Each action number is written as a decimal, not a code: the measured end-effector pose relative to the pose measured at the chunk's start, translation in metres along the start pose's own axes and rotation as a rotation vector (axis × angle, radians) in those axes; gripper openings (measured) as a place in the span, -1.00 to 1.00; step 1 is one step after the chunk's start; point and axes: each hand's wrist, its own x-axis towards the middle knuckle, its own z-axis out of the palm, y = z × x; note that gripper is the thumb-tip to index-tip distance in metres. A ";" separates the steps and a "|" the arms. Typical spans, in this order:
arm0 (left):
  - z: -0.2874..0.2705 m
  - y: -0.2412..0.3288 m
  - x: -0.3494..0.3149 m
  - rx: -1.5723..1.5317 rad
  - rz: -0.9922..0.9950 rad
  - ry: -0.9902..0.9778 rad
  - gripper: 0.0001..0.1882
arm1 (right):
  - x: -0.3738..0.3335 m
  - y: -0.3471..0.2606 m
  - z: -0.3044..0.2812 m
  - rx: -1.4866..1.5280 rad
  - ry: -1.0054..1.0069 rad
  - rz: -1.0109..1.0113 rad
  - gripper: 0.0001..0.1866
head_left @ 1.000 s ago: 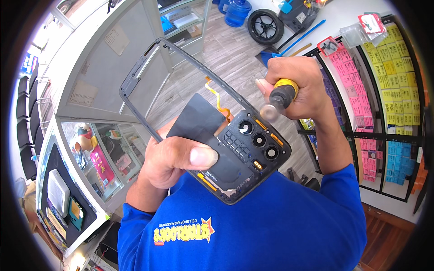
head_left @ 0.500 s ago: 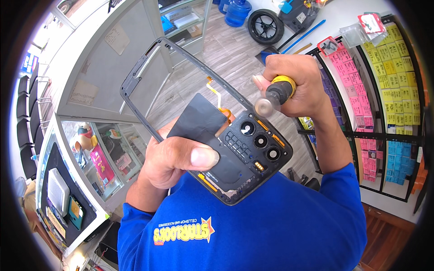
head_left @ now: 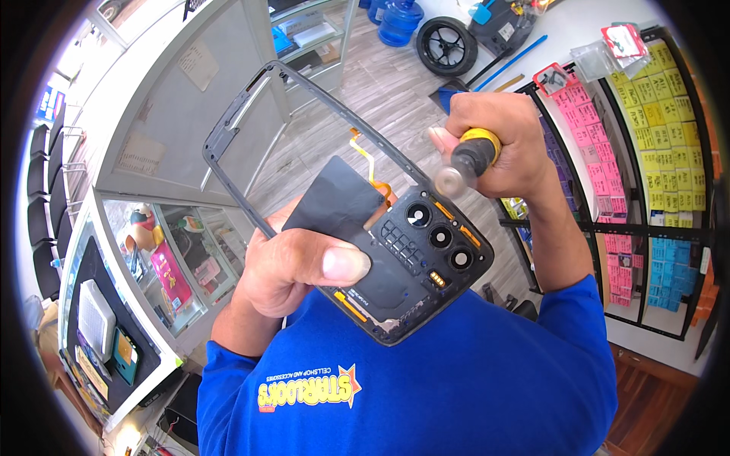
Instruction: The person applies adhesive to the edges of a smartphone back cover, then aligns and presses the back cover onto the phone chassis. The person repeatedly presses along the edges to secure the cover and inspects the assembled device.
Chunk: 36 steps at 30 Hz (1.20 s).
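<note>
My left hand (head_left: 289, 266) is closed on a dark grey phone frame (head_left: 346, 114), with the thumb pressed flat on its black back plate. The upper part of the frame is an open rim. A loose black sheet (head_left: 334, 199) and a thin orange-and-white flex cable (head_left: 371, 161) stick out into that opening. Three round camera rings (head_left: 440, 237) sit at the frame's right end. My right hand (head_left: 506, 137) grips a yellow-and-black rotary tool (head_left: 473, 156). Its small round disc (head_left: 450, 183) is blurred and stands at the frame's upper right edge; I cannot tell whether it touches.
Racks of pink labelled boxes (head_left: 589, 125) and yellow labelled boxes (head_left: 661, 114) stand on the right. On the left are a glass display case (head_left: 179, 266) and a counter with phones (head_left: 125, 357). A black wheel (head_left: 446, 45) and a blue water jug (head_left: 399, 23) are on the far floor.
The tool and my right hand have shifted very slightly to the right. The phone frame has moved barely, also to the right; both grips stay the same.
</note>
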 end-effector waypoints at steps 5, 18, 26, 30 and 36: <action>0.003 0.002 0.000 -0.042 -0.040 -0.031 -0.26 | -0.004 0.002 -0.002 -0.026 -0.026 -0.012 -0.72; 0.003 0.007 -0.001 -0.023 -0.086 -0.032 -0.20 | -0.006 0.000 0.000 -0.034 -0.026 0.007 -0.70; -0.005 0.007 -0.002 -0.023 -0.089 -0.128 -0.20 | 0.001 0.002 0.006 -0.015 0.016 -0.013 -0.70; -0.004 0.011 -0.002 -0.026 -0.129 -0.123 -0.18 | -0.002 0.001 0.004 -0.010 0.004 -0.006 -0.69; 0.005 0.011 -0.001 0.013 -0.096 -0.021 -0.15 | 0.003 0.005 0.006 -0.026 0.013 -0.011 -0.70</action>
